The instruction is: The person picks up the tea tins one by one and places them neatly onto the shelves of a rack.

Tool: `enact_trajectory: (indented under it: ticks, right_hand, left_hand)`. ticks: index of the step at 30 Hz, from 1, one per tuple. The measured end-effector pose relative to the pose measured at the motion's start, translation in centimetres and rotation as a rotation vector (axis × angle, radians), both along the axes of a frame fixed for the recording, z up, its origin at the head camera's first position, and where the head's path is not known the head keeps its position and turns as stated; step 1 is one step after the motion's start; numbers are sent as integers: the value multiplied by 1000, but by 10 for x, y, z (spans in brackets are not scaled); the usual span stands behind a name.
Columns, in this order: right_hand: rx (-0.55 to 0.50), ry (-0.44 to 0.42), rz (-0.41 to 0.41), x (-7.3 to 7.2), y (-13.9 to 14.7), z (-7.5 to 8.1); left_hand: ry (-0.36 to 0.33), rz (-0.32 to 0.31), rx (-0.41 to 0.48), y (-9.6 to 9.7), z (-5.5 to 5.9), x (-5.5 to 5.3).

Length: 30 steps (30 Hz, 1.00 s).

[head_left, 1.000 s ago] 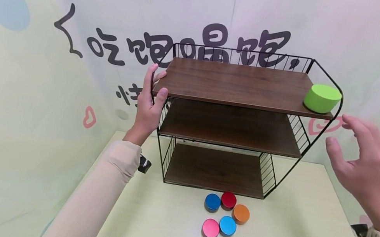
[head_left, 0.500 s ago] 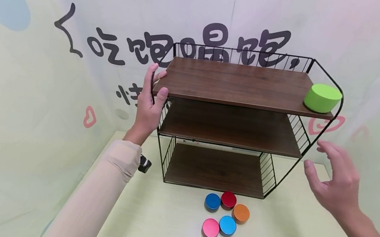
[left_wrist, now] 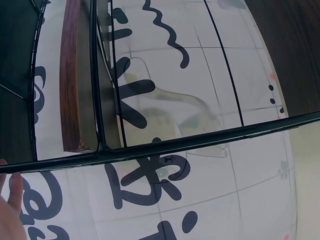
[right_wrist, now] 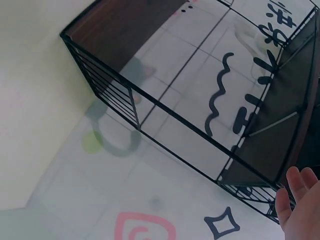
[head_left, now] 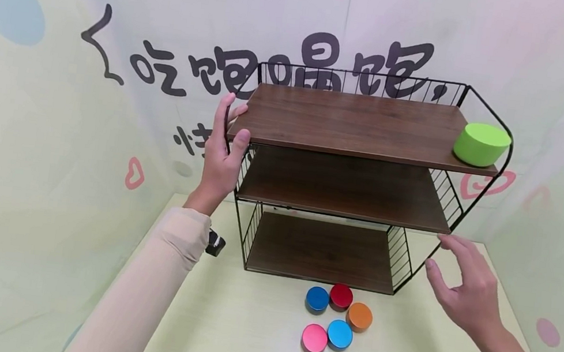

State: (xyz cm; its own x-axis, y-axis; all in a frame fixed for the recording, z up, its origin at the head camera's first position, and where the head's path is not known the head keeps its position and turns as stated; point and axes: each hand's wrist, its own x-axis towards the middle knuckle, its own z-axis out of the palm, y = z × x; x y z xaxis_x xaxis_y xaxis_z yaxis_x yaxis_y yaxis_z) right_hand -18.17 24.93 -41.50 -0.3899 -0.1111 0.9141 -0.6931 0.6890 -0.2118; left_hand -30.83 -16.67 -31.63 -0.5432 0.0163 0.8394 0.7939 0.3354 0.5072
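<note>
A three-tier rack with dark wood boards and a black wire frame stands on the table. My left hand grips its upper left corner, thumb at the top board's front edge and fingers around the side wire; only those fingertips show in the left wrist view. My right hand holds nothing. Its fingers are loosely bent beside the rack's right post, and touching cannot be told. On the top board's right end sits a green round block. In front are a dark blue disc, red disc, orange disc, light blue disc and pink disc.
The pale table reaches to a printed cloth backdrop behind and at both sides. Slanting wire side panels close the rack's ends. A thin wire rail runs along the back of the top board.
My right hand has come down and leftward, from beside the top tier to beside the lower part of the rack's right post. The left hand keeps its grip, and the discs stay put.
</note>
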Motion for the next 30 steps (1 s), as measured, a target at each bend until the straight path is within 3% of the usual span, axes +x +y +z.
enact_trajectory:
  ticks: [11, 19, 25, 30]
  right_hand:
    - [114, -163, 14, 5, -7, -53]
    - [195, -314, -28, 13, -15, -90]
    - [198, -384, -50, 16, -17, -112]
    - [197, -400, -48, 18, -21, -131]
  left_hand:
    - [-2, -4, 18, 3, 1, 3]
    - [-28, -13, 23, 14, 21, 29]
    - [-13, -14, 27, 15, 22, 31]
    - [-2, -16, 30, 12, 15, 23]
